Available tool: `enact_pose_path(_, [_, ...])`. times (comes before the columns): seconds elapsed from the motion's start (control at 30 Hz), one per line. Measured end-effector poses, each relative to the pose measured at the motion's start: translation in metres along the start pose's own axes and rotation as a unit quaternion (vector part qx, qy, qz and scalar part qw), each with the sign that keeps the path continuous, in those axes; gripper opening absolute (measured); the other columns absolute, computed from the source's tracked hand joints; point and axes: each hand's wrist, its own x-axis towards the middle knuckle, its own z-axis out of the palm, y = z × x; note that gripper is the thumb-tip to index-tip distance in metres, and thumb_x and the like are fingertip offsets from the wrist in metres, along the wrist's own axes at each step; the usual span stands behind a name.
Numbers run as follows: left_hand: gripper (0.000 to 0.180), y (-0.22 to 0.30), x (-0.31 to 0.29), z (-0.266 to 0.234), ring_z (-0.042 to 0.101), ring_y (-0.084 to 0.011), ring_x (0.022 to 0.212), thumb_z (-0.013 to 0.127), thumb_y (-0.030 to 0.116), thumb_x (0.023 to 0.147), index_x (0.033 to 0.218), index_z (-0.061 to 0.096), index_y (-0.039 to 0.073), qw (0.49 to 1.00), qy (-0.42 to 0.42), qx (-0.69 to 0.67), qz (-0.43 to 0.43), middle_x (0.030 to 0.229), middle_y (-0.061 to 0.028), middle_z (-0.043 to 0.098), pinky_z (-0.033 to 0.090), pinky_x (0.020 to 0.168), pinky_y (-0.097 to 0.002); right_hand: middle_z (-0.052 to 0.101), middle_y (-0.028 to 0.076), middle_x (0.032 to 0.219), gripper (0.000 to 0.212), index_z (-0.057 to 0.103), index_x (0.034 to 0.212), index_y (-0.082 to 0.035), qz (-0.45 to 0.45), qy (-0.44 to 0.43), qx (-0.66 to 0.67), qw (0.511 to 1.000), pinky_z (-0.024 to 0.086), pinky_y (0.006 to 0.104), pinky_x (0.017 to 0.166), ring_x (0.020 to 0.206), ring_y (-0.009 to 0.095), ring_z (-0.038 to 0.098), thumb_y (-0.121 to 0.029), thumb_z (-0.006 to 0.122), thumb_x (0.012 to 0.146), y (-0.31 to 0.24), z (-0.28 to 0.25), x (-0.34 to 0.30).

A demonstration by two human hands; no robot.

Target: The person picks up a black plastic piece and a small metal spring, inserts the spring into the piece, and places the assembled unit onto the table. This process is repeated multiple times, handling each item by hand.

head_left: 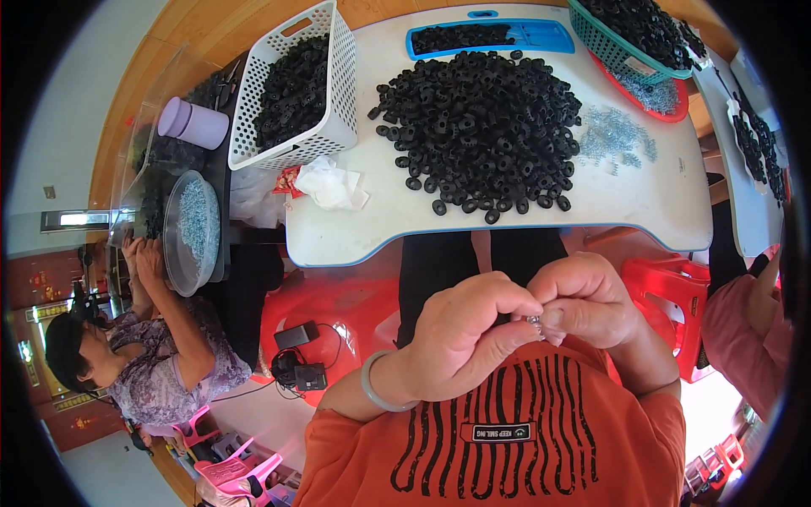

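My left hand and my right hand meet in front of my orange shirt, thumbs and fingertips pinched together. Between them shows a small shiny metal piece, spring-like but too small to make out fully. A dark bit appears behind my left thumb, mostly hidden by the fingers. Beyond my hands, a large heap of small black oval plastic pieces with holes covers the middle of the white table. To its right lies a scatter of tiny silvery-blue pieces.
Around the heap are a white perforated basket, crumpled tissue, a blue tray, a green basket and a red dish. At left, another person works beside a bowl and lilac cup. Red stools stand below.
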Motion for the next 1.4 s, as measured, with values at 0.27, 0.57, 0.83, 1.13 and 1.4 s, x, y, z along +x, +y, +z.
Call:
enact_pose_path(0.27, [0.026, -0.005, -0.007, 0.009, 0.066, -0.0208, 0.073, 0.076, 0.011, 0.098, 0.121, 0.066, 0.003, 0.996, -0.001, 0.072, 0.055, 0.090, -0.0082, 0.070, 0.051, 0.064, -0.0305, 0.060, 0.001, 0.074, 0.013, 0.068, 0.098, 0.004, 0.020, 0.086, 0.075, 0.993, 0.042, 0.0227, 0.054, 0.061, 0.005, 0.054, -0.005, 0.063, 0.105, 0.004, 0.015, -0.016])
enact_pose_path(0.57, [0.009, -0.016, -0.026, 0.025, 0.057, -0.0110, 0.063, 0.070, 0.001, 0.097, 0.100, 0.061, -0.001, 0.993, 0.094, 0.058, -0.032, 0.081, -0.0061, 0.063, 0.043, 0.056, -0.0247, 0.064, -0.002, 0.080, 0.010, 0.069, 0.096, 0.001, -0.031, 0.171, -0.041, 0.984, 0.042, 0.0211, 0.059, 0.069, 0.001, 0.055, 0.009, 0.063, 0.098, 0.028, 0.030, -0.015])
enact_pose_path(0.83, [0.006, -0.038, -0.032, 0.029, 0.051, -0.0056, 0.069, 0.063, 0.003, 0.102, 0.101, 0.058, 0.000, 0.984, 0.159, 0.052, -0.063, 0.083, -0.0033, 0.062, 0.041, 0.062, -0.0223, 0.062, -0.002, 0.077, 0.009, 0.067, 0.095, 0.000, 0.002, 0.186, -0.055, 0.981, 0.044, 0.0211, 0.057, 0.065, 0.002, 0.056, 0.005, 0.062, 0.101, 0.043, 0.023, -0.009])
enact_pose_path(1.13, [0.023, -0.053, -0.017, -0.008, 0.061, -0.0221, 0.061, 0.077, 0.002, 0.083, 0.103, 0.066, 0.000, 0.936, 0.006, 0.312, 0.160, 0.081, -0.0078, 0.065, 0.044, 0.052, -0.0323, 0.059, 0.003, 0.069, 0.008, 0.064, 0.097, 0.000, 0.097, 0.124, 0.168, 0.973, 0.043, 0.0245, 0.050, 0.055, 0.008, 0.053, -0.004, 0.061, 0.103, 0.052, -0.003, -0.010])
enact_pose_path(1.4, [0.034, -0.060, -0.017, 0.003, 0.060, -0.0166, 0.062, 0.078, 0.009, 0.077, 0.105, 0.061, 0.001, 0.934, -0.003, 0.287, 0.212, 0.081, -0.0025, 0.062, 0.041, 0.051, -0.0297, 0.061, 0.009, 0.067, 0.028, 0.071, 0.099, 0.003, 0.214, 0.037, 0.299, 0.929, 0.043, 0.0282, 0.045, 0.052, 0.014, 0.056, -0.021, 0.059, 0.107, 0.045, -0.006, -0.008])
